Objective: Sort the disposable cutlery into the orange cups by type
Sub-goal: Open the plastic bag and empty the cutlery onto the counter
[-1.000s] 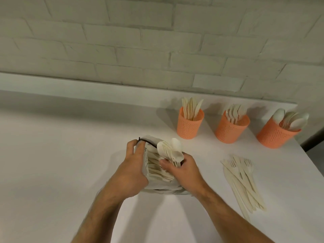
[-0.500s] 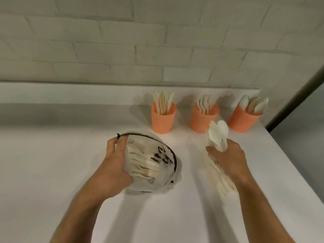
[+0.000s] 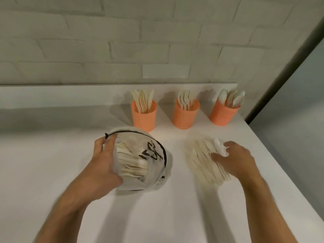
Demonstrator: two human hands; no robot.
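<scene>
A: Handling of the cutlery?

B: Light, thin, stiff enough to lift singly, probably slick against each other in a heap (a judgement, not seen). Best taken by the handles, a few of one type at a time, heads aligned.

A: Location?

B: Loose pile on the table, near the right edge, in front of the three cups. More stacked inside the bag, left of the pile. Cups already part filled: knives in the left, forks (likely) in the middle, spoons in the right.

A: Left hand?

B: Curled round the bag's side, thumb over the dark rim, gripping it and tilting the mouth towards the camera.

A: Right hand?

B: Down on the pile, fingers bent, a few white spoons at the fingertips. Blurred; pinched or merely touched, cannot tell.

A: Risk?

B: Pieces sliding off the table's right edge; mixed types picked up together.
</scene>
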